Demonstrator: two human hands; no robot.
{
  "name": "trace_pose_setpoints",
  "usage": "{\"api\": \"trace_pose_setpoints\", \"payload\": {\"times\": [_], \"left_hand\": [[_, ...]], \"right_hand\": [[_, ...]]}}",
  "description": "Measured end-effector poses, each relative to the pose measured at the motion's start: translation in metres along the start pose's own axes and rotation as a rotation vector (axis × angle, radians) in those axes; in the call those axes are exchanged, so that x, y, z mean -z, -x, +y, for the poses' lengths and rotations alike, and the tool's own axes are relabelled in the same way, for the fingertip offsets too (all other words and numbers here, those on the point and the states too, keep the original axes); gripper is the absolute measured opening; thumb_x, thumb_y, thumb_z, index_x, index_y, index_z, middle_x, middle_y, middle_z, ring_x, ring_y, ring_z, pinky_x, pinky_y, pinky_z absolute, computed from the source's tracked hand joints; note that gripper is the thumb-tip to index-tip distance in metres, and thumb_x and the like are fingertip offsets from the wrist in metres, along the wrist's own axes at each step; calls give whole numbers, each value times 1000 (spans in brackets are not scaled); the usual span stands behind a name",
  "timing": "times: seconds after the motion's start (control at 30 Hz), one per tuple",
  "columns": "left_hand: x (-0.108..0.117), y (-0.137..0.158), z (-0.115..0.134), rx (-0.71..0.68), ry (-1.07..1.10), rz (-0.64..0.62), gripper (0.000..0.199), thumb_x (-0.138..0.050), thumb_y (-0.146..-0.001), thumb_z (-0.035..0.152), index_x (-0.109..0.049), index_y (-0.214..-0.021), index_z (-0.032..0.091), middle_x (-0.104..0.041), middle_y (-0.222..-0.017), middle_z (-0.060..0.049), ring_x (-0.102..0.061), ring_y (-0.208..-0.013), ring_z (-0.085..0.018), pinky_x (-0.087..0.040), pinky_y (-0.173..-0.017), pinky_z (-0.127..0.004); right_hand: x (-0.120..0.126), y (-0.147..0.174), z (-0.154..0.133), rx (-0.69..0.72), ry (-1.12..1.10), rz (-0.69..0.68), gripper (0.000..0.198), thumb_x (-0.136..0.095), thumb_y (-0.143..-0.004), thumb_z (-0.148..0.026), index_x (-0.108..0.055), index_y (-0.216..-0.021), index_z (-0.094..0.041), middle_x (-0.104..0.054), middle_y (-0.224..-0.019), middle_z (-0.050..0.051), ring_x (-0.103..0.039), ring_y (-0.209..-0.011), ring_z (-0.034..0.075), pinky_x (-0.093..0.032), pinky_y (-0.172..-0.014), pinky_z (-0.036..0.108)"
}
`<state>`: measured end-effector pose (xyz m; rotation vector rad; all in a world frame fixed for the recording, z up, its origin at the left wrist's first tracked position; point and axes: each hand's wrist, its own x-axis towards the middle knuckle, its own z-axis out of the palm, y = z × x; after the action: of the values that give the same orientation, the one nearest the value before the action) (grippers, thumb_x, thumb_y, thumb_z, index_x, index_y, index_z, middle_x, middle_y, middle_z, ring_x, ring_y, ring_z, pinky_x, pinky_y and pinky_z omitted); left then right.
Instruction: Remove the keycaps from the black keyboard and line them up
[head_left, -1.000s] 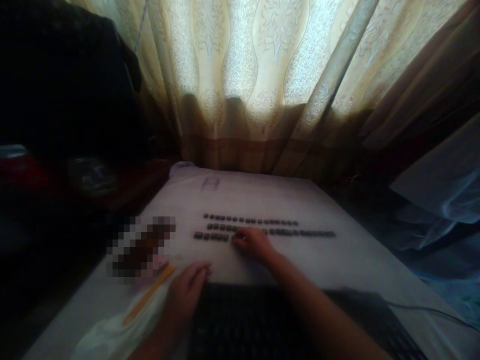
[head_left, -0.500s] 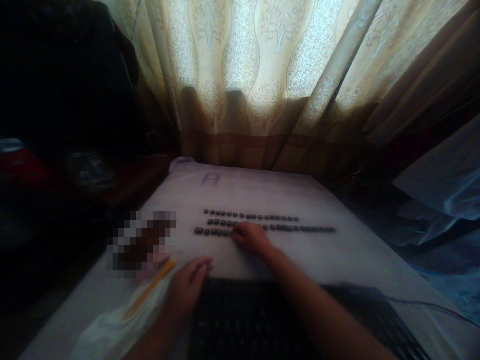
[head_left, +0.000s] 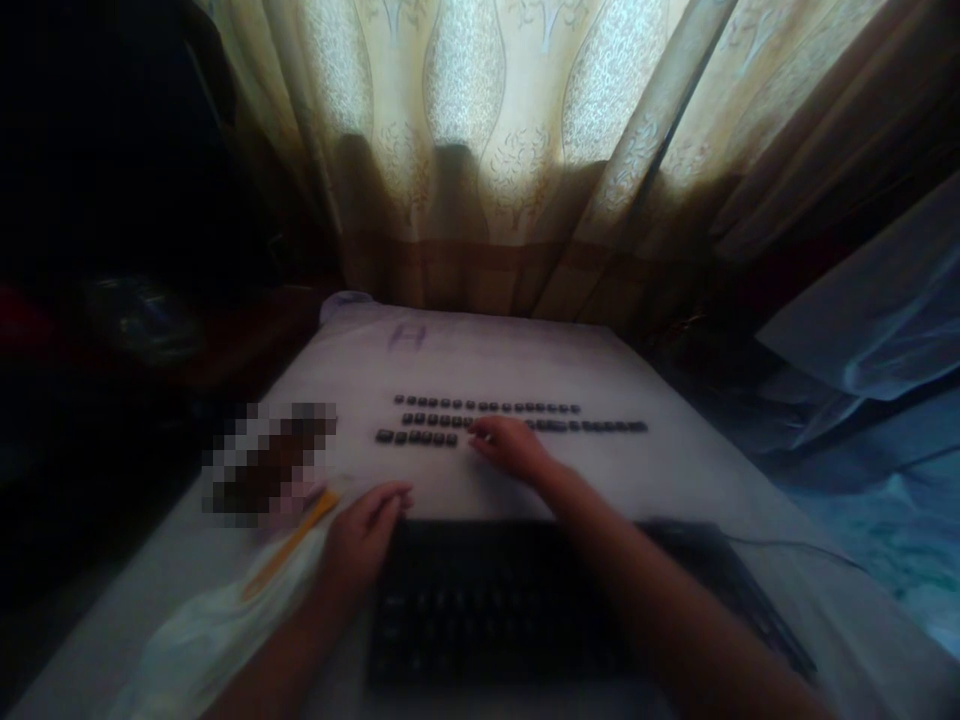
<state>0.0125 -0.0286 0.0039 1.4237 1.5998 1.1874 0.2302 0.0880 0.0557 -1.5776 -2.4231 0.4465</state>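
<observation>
Three rows of keys (head_left: 482,406) lie mid-frame, the nearest one shortest; the keyboard (head_left: 480,600), lower centre, seems to bear more; right hand (head_left: 510,447) fingers bunched, left hand (head_left: 364,525) loosely curled, whether gripping anything I can't tell

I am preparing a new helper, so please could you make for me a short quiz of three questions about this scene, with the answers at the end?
1. In how many rows do the small black key caps lie on the table?
A) one
B) three
C) six

2. True or false: the keyboard lies nearer to the camera than the key caps.

3. Which hand is closer to the orange-handled tool, and which is at the key caps?

Key:
1. B
2. True
3. The left hand is closer to the tool; the right hand is at the key caps.
</observation>
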Motion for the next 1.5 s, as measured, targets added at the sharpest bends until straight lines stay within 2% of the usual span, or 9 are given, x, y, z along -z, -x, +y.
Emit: {"api": "trace_pose_setpoints", "payload": {"times": [0.13, 0.23, 0.43, 0.6, 0.93, 1.07, 1.2, 1.33, 1.5], "left_hand": [[1, -1, 4, -7, -15, 9, 35, -53, -79, 43, -70, -98, 18, -75, -86, -7, -70, -79, -23, -56, -76, -37], [1, -2, 4, -11, -32, 5, 36, -53, -79, 44, -70, -99, 19, -75, -87, -6, -70, -80, -23, -56, -77, -37], [3, -2, 2, -16, -132, 10, 36, -53, -79, 48, -70, -100, 23, -75, -87, -3, -70, -84, -23, -55, -78, -35], [5, -3, 2, -32, -219, -1, 39, -52, -80, 51, -69, -102, 24, -75, -89, -4, -70, -86, -24, -54, -80, -36], [3, -3, 4, -27, -222, -11, 39, -52, -80, 51, -69, -101, 23, -75, -90, -5, -70, -87, -24, -54, -82, -36], [3, -2, 3, -23, -210, 1, 39, -53, -80, 51, -69, -100, 23, -75, -89, -5, -70, -88, -24, -54, -82, -35], [3, -2, 0, -3, -188, -3, 39, -53, -80, 50, -69, -103, 23, -75, -91, -4, -70, -89, -24, -53, -84, -36], [4, -2, -1, 10, -186, -11, 39, -53, -81, 51, -68, -103, 23, -75, -92, -4, -69, -89, -23, -53, -83, -36], [3, -1, 3, -20, -205, -5, 37, -53, -81, 49, -69, -101, 22, -75, -89, -4, -70, -87, -23, -54, -81, -34]], "right_hand": [[36, 43, 17, -59, 0, -41, 18, -58, -88, -24, -73, -96, -22, -74, -96, 6, -66, -84, 19, -47, -75, 29], [59, 86, 33, -178, 34, -165, 16, -59, -87, -25, -74, -88, -22, -74, -86, 6, -66, -76, 20, -46, -68, 29], [72, 143, 49, -384, 110, -299, 12, -65, -81, -32, -74, -80, -24, -72, -81, 7, -64, -72, 22, -44, -62, 32], [70, 143, 45, -419, 151, -288, 11, -75, -70, -34, -73, -74, -23, -69, -76, 8, -63, -67, 23, -44, -58, 34], [63, 134, 34, -384, 223, -356, 8, -74, -68, -24, -71, -75, -23, -67, -73, 8, -62, -66, 22, -44, -56, 32], [58, 135, 38, -315, 175, -297, 14, -71, -67, -18, -70, -80, -24, -67, -71, 6, -62, -66, 21, -45, -58, 31], [58, 133, 37, -303, 131, -334, 19, -66, -69, -12, -71, -82, -24, -69, -79, 7, -63, -70, 22, -44, -59, 31], [62, 134, 37, -317, 67, -383, 14, -65, -73, -17, -71, -85, -23, -70, -85, 7, -63, -78, 23, -44, -64, 32], [65, 133, 45, -210, -122, -304, 9, -62, -79, -23, -67, -86, -22, -68, -80, 3, -61, -72, 18, -43, -63, 28]]}}
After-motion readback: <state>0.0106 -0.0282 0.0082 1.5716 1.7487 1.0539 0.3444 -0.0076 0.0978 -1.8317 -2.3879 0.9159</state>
